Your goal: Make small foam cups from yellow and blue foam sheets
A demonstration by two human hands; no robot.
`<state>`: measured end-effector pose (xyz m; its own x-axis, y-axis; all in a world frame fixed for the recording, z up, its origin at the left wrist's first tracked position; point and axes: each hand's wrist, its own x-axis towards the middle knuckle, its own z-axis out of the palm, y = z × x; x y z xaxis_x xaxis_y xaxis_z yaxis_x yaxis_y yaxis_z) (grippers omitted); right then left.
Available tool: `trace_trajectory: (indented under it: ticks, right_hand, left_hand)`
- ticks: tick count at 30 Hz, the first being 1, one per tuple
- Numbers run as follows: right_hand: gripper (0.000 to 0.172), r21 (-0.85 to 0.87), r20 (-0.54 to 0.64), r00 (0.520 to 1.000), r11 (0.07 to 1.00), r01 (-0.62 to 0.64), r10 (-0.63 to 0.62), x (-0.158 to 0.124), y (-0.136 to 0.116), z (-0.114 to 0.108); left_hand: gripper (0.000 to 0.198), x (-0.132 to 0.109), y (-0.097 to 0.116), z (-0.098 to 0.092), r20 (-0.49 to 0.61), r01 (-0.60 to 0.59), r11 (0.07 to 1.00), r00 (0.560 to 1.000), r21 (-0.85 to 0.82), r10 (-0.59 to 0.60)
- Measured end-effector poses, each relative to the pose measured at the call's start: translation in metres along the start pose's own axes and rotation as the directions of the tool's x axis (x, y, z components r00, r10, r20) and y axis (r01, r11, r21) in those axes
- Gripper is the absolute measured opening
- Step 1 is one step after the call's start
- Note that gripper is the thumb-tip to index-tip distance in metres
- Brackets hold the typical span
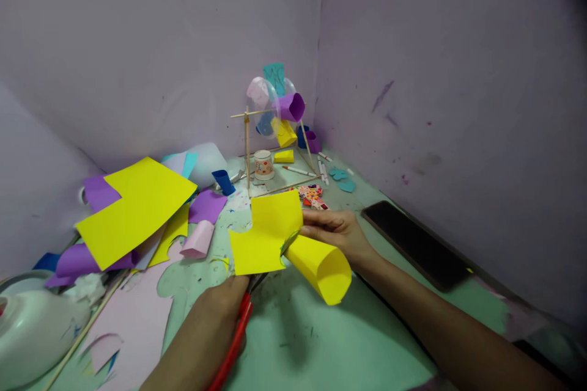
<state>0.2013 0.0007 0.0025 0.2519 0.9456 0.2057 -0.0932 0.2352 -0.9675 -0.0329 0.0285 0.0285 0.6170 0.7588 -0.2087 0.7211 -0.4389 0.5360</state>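
My right hand [337,229] pinches a yellow paper piece [268,232] whose lower right part is rolled into a cone [321,266]. The fingers are closed on the paper's edge where the flat part meets the cone. My left hand [224,311] is closed round red-handled scissors [236,339]; their blades reach up under the flat yellow paper and are mostly hidden by it. Both hands hover over the pale green table [321,342].
A large yellow sheet [137,208] lies on purple and pink scraps at left. At the back corner stands a stick frame with a wheel of paper cups [275,113], a small printed cup [263,165] and pens. A dark phone [415,241] lies right. A white bowl [32,330] sits at the left edge.
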Motion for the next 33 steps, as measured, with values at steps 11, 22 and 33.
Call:
trace_trajectory:
  ticks: [11, 22, 33]
  right_hand:
    - [0.017, 0.126, -0.034, 0.997, 0.990, -0.059, 0.064, 0.000, 0.005, 0.004]
    - [0.078, -0.471, -0.055, 0.846, 0.760, 0.447, -0.531, -0.021, 0.013, 0.026]
    - [0.055, -0.523, 0.099, 0.759, 0.615, 0.590, -0.644, -0.025, 0.008, 0.026]
  left_hand:
    - [0.026, 0.003, -0.003, 0.012, -0.029, -0.016, 0.999, 0.999, 0.038, 0.017]
    - [0.033, 0.003, 0.012, 0.025, -0.160, 0.194, 0.981, 0.969, 0.025, -0.188]
    - [0.032, -0.003, 0.022, 0.023, -0.096, 0.184, 0.983, 0.978, 0.003, -0.183]
